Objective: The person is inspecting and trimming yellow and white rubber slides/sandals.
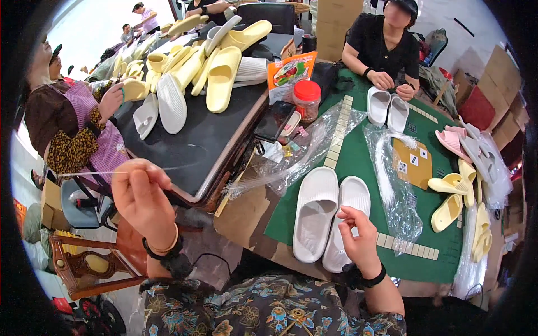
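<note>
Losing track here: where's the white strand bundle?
In the head view, right of centre, the white strand bundle lies on the green tabletop between the near white slippers and the tan panel.

Red-lidded jar [307, 102] near a dark phone [274, 121] (an orange packet [291, 75] just beyond), wooden chair [96, 262] at lower left.

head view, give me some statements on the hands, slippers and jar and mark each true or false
1. The left hand pinches a thin white strand. True.
2. The right hand is in the pile of yellow slippers. False: it is at the nearest pale slippers.
3. The red-lidded jar lies on its side. False: the jar stands upright.
4. The nearest pale slippers lie partly on a green mat. True.
</note>
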Demonstrator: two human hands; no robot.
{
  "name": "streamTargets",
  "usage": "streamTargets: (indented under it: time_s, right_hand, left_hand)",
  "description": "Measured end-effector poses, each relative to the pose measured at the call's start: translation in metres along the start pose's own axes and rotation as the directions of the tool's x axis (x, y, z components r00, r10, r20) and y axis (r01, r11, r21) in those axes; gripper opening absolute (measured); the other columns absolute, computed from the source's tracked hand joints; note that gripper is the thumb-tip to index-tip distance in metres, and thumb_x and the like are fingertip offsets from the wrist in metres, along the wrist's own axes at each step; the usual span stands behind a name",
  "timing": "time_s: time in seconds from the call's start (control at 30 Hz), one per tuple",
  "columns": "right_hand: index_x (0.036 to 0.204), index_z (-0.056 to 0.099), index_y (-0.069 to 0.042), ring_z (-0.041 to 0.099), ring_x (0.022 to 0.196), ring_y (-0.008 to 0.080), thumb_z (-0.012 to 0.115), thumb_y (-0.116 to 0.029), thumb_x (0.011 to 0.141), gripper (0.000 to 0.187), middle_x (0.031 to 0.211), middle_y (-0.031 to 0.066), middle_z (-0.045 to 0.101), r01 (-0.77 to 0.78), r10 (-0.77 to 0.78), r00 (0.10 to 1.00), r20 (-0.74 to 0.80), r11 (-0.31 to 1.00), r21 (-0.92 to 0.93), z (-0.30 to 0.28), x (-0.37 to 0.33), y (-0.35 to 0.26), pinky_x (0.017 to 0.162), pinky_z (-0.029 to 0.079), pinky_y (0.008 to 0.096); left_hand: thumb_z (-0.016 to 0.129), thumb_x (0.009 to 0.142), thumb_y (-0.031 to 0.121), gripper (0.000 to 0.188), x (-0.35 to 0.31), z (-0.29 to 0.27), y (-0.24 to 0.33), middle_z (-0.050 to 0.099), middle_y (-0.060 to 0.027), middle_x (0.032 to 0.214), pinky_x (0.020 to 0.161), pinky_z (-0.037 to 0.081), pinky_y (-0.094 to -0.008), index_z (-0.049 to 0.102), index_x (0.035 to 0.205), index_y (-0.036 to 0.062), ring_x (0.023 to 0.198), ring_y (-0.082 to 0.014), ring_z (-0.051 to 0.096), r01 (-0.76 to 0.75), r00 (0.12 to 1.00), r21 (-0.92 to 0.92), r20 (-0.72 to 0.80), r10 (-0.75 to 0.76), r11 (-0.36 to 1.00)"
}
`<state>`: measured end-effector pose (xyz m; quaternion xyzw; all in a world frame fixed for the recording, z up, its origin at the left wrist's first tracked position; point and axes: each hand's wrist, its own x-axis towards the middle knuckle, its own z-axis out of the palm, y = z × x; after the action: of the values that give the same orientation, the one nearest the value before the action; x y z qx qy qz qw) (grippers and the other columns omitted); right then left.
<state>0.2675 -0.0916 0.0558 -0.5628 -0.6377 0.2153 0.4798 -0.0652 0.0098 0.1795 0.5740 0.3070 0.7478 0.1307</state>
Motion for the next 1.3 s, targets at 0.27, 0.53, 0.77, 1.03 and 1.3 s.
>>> streamTargets:
  time_s: [0.27,0.53,0.77,1.03,1.3]
  right_hand:
    - [0.141,0.038,-0.007,0.060,0.070,0.0132,0.058,0.000,0.087,0.058,0.095,0.0084,0.067,-0.126,0.062,0.979,0.196,0.933,0.337,0.024,-0.006,-0.028,0.068,0.050,0.0264]
    - [0.108,0.062,-0.003,0.062,0.076,0.0275,0.060,-0.005,0.088,0.020,0.089,0.0120,0.064,0.056,-0.136,0.929,0.343,0.971,0.234,0.011,-0.023,-0.030,0.068,0.051,0.0335]
    - [0.096,0.065,-0.005,0.062,0.071,0.0275,0.069,-0.009,0.077,0.020,0.084,0.0093,0.064,0.243,-0.183,0.960,0.212,0.919,-0.311,-0.022,-0.066,-0.018,0.062,0.051,0.0374]
    - [0.091,0.067,-0.008,0.064,0.070,0.0343,0.061,-0.023,0.087,0.017,0.076,0.0141,0.065,-0.269,0.387,0.871,0.303,0.892,-0.364,-0.010,-0.125,-0.022,0.059,0.051,0.0442]
    - [0.085,0.065,-0.009,0.062,0.057,0.0272,0.065,-0.018,0.084,0.009,0.065,0.0095,0.062,-0.143,0.239,0.963,0.125,0.845,-0.516,-0.007,-0.131,-0.032,0.049,0.049,0.0378]
  left_hand:
    - [0.048,0.093,-0.003,0.007,-0.066,0.037,0.023,0.062,-0.0130,0.079,0.054,0.048,-0.0242,0.054,0.091,-0.0018,0.062,-0.0162,0.059,0.491,0.785,-0.289,0.556,-0.274,0.822]
    - [0.056,0.094,0.003,0.008,-0.108,0.052,0.022,0.065,-0.0088,0.081,0.061,0.052,-0.0235,0.059,0.093,-0.0043,0.068,-0.0118,0.063,0.822,0.314,-0.038,0.863,-0.396,0.569]
    - [0.056,0.095,0.020,0.017,-0.150,0.059,-0.008,0.065,-0.0020,0.078,0.050,0.044,-0.0185,0.061,0.092,0.0037,0.061,-0.0061,0.059,0.841,-0.255,0.476,0.768,-0.587,0.257]
    - [0.058,0.093,0.024,0.020,-0.190,0.070,-0.038,0.061,0.0002,0.070,0.042,0.036,-0.0199,0.061,0.087,0.0052,0.051,-0.0052,0.052,0.724,-0.500,0.669,0.677,-0.541,0.169]
    - [0.058,0.093,0.024,0.020,-0.190,0.093,-0.042,0.060,0.0008,0.068,0.038,0.032,-0.0200,0.060,0.085,0.0063,0.047,-0.0042,0.047,0.675,-0.540,0.711,0.658,-0.525,0.197]
